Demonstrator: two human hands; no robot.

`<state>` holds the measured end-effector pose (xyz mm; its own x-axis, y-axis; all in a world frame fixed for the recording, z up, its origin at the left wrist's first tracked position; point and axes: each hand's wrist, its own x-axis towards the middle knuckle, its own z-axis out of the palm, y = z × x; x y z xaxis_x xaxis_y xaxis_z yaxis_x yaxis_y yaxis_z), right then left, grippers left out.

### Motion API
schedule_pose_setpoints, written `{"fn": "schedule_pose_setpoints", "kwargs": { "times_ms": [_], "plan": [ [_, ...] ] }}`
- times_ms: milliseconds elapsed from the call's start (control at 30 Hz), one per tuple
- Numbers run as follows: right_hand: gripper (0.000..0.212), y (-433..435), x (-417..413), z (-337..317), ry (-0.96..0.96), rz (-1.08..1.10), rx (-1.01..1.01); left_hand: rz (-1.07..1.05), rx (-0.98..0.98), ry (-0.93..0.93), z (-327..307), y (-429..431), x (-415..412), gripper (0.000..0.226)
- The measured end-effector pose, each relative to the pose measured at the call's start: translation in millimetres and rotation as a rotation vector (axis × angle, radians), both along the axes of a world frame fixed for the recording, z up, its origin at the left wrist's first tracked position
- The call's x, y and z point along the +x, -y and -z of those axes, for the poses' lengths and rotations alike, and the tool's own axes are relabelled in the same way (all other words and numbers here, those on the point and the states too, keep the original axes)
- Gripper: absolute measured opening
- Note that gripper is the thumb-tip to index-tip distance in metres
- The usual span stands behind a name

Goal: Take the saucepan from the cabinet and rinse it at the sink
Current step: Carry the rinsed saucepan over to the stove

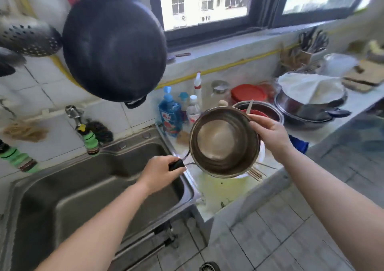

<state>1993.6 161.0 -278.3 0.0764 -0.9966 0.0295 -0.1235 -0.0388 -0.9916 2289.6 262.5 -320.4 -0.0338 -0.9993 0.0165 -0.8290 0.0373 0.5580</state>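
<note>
A small steel saucepan (223,142) is held in the air over the counter just right of the sink (83,187), tipped so its empty inside faces me. My left hand (161,172) is closed around its black handle, above the sink's right rim. My right hand (268,134) grips the pan's right rim, thumb over the edge. The tap (83,129) with a green band sticks out of the tiled wall behind the sink. No water is running.
A black wok (113,46) and a perforated ladle (29,38) hang on the wall above the sink. Soap bottles (171,113), a red-lidded jar (248,93), bowls and a cloth-covered pot (309,102) crowd the counter. Chopsticks (256,174) lie under the saucepan.
</note>
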Motion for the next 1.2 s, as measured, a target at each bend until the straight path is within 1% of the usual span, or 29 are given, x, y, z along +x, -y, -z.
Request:
{"fn": "schedule_pose_setpoints", "kwargs": {
  "times_ms": [33, 100, 200, 333, 433, 567, 667, 833, 1000, 1200],
  "plan": [
    [0.024, -3, -25, -5, 0.015, 0.034, -0.014, 0.043, -0.006, 0.002, -3, 6, -23, 0.020],
    [0.025, -10, -75, -13, 0.020, 0.115, -0.049, 0.119, -0.017, 0.007, -10, 15, -70, 0.028],
    [0.028, -32, -156, -29, -0.030, 0.207, -0.074, 0.219, -0.035, 0.012, -16, 28, -145, 0.037],
    [0.025, -66, -255, -42, -0.077, 0.378, -0.094, 0.363, -0.051, -0.002, -26, 42, -243, 0.029],
    [0.026, -87, -324, -49, -0.137, 0.511, -0.124, 0.494, -0.073, 0.038, -38, 51, -317, 0.021],
    [0.027, -107, -409, -49, -0.202, 0.647, -0.144, 0.625, -0.149, 0.154, -44, 70, -406, 0.029],
    [0.025, -113, -467, -44, -0.200, 0.742, -0.149, 0.715, -0.174, 0.193, -44, 88, -470, 0.030],
    [0.026, -107, -557, -39, -0.205, 0.896, -0.169, 0.866, -0.197, 0.199, -42, 128, -572, 0.033],
    [0.025, -74, -653, -38, -0.274, 1.032, -0.123, 0.994, -0.243, 0.213, -48, 188, -681, 0.031],
    [0.026, -33, -759, -54, -0.281, 1.152, -0.104, 1.094, -0.270, 0.219, -63, 259, -813, 0.032]
  ]
}}
